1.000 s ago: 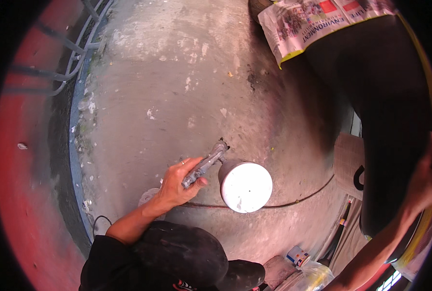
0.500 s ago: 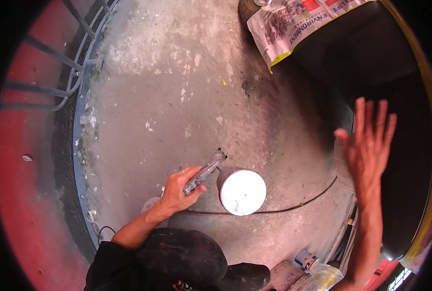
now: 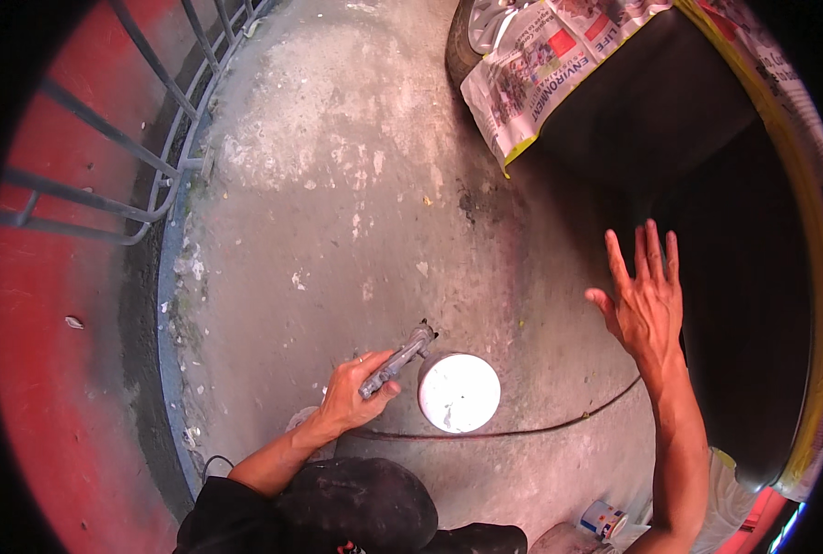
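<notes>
At far left we noted a red painted strip (image 3: 51, 388) and a metal railing (image 3: 125, 185) bounding the grey concrete floor (image 3: 337, 185); that edge left little room to swing leftward. Our left hand (image 3: 356, 392) was clenched around a grey spray gun (image 3: 395, 360), nozzle tipped up and to the right, just beside a round white-lidded can (image 3: 458, 392) standing on the floor. A thin hose (image 3: 522, 431) curved across the concrete below the can. Our right hand (image 3: 647, 300) was released, fingers spread, held over the dark car panel (image 3: 734, 323), which was masked with newspaper (image 3: 540, 74). We judged a steady grip and keeping clear of the can and hose mattered most; open floor lay ahead, between railing and panel.
</notes>
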Motion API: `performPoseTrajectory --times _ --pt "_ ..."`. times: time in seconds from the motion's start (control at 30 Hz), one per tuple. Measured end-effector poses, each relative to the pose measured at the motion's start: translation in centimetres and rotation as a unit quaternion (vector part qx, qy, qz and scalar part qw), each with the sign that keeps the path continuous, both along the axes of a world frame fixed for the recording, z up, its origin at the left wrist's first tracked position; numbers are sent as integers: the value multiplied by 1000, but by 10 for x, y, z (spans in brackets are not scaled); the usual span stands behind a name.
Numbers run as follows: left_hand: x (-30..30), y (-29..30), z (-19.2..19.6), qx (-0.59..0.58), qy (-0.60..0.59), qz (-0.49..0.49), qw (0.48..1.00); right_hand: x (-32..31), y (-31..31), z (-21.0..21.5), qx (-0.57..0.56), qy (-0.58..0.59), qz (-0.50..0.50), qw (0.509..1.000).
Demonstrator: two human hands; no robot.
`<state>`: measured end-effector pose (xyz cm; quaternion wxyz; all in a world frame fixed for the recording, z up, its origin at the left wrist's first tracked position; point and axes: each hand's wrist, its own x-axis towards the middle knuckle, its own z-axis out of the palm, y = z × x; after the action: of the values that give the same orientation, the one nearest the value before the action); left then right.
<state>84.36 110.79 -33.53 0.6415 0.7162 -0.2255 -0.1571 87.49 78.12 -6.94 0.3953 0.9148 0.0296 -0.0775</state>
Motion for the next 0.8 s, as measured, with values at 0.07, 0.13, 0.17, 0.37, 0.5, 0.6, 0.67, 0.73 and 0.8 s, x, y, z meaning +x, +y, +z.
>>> performPoseTrajectory --times 0.07,0.13,0.17,0.37,0.5,0.6,0.67,0.73,0.8 --pt "4 3 2 5 9 5 1000 30 24 25 -20 -124 60 990" --pt "5 6 7 14 33 7 999 60 27 51 -93 -234 81 964" --pt "6 8 8 18 26 8 999 73 23 57 -154 -283 80 943" --pt "-2 4 6 6 6 9 1000 -20 4 -56 26 49 -157 986" --pt "1 2 11 2 37 20 999 -143 19 -120 288 145 -214 922" --pt "21 2 22 31 81 10 996 -230 45 -115 430 111 -339 829" --pt "44 1 28 49 79 44 995 -295 42 -135 416 111 -421 798" --pt "58 -13 60 9 97 62 993 -365 40 -149 395 115 -486 772" --pt "76 -34 82 -50 120 69 989 -423 47 -154 391 108 -523 750"
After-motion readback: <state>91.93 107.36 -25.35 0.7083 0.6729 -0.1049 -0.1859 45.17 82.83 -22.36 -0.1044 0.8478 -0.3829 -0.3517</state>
